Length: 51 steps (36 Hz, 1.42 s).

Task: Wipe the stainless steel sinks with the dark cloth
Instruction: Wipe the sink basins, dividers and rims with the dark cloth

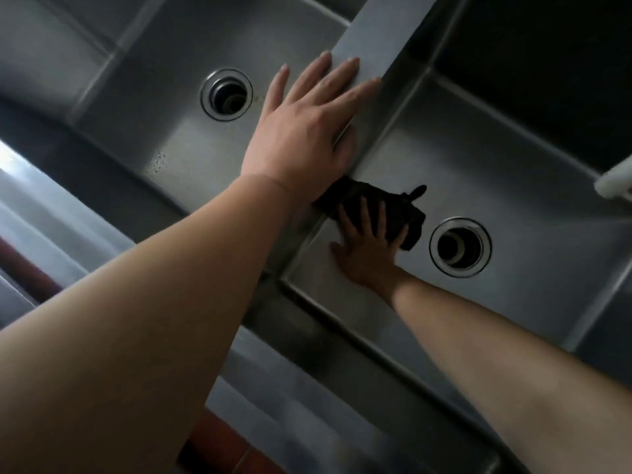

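Two stainless steel sinks sit side by side, the left sink and the right sink, split by a flat steel divider. My left hand rests flat on that divider with its fingers straight. Down in the right sink, my right hand presses the dark cloth against the bottom near the divider wall, fingers spread on top of it. The cloth is crumpled, and part of it is hidden under my left wrist.
Each basin has a round open drain, the left drain and the right drain. A white object pokes in at the right edge. The sink's front rim runs below my arms, with reddish floor tiles beneath.
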Each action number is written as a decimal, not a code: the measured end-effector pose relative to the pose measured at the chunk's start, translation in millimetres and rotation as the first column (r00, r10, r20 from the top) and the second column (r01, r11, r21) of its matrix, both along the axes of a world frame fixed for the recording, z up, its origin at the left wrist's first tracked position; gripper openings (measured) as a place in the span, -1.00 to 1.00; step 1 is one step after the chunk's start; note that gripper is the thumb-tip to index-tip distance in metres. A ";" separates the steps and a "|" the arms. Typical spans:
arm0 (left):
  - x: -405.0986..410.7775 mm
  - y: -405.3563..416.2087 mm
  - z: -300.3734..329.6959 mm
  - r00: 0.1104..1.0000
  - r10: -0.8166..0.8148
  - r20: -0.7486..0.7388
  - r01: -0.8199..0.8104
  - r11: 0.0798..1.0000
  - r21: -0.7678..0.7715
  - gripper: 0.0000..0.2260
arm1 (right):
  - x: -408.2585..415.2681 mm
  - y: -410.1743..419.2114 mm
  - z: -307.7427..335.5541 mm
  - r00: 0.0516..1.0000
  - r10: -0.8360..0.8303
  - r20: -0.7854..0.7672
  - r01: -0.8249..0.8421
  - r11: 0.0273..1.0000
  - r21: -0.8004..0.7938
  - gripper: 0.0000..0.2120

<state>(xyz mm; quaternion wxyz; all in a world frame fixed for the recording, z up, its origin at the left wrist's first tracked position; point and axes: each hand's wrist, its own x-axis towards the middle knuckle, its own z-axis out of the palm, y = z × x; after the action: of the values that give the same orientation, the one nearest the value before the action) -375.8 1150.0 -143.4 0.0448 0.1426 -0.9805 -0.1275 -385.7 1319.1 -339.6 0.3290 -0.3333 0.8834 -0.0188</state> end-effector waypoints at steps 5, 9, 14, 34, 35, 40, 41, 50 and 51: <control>2.5 6.5 7.3 0.996 0.001 0.093 0.005 0.998 -0.062 -0.51 | 28.7 11.6 4.1 0.971 0.235 0.049 -0.237 0.969 0.062 -0.35; 33.3 26.0 15.1 0.978 0.130 0.160 -0.117 0.989 -0.087 -0.46 | 57.5 15.8 12.1 0.863 0.499 0.081 -0.506 0.854 0.125 -0.26; 121.6 70.7 29.2 0.907 0.359 0.219 -0.358 0.933 -0.047 -0.41 | 66.1 15.2 25.9 0.827 0.552 0.102 -0.559 0.827 0.055 -0.50; 172.8 226.9 26.7 0.552 0.705 0.444 -0.789 0.615 0.004 -0.36 | 39.1 291.0 66.9 0.827 0.416 0.378 -0.534 0.789 0.303 -0.45; 172.0 227.5 26.4 0.544 0.719 0.432 -0.793 0.609 -0.014 -0.37 | 39.6 306.6 70.1 0.837 0.384 0.388 -0.516 0.789 0.332 -0.40; 168.9 231.4 26.1 0.535 0.747 0.395 -0.795 0.603 -0.066 -0.46 | 38.3 317.1 79.5 0.854 0.267 0.446 -0.459 0.789 0.407 -0.31; 168.5 231.8 26.4 0.533 0.748 0.396 -0.796 0.602 -0.066 -0.47 | 36.9 311.8 80.1 0.855 0.258 0.449 -0.454 0.792 0.409 -0.33; 167.7 230.9 26.1 0.510 0.770 0.384 -0.819 0.571 -0.057 -0.54 | 47.3 302.3 63.4 0.905 0.323 0.276 -0.412 0.827 0.382 -0.41; 167.7 230.9 25.3 0.510 0.768 0.387 -0.817 0.573 -0.061 -0.54 | 50.8 303.0 59.9 0.912 0.336 0.235 -0.405 0.831 0.381 -0.42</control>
<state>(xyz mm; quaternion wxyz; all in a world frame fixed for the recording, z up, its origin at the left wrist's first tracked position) -208.1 1381.0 -118.1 -0.0975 0.5990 -0.7847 -0.1263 -335.0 1622.1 -279.7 0.4593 -0.4169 0.7556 0.2105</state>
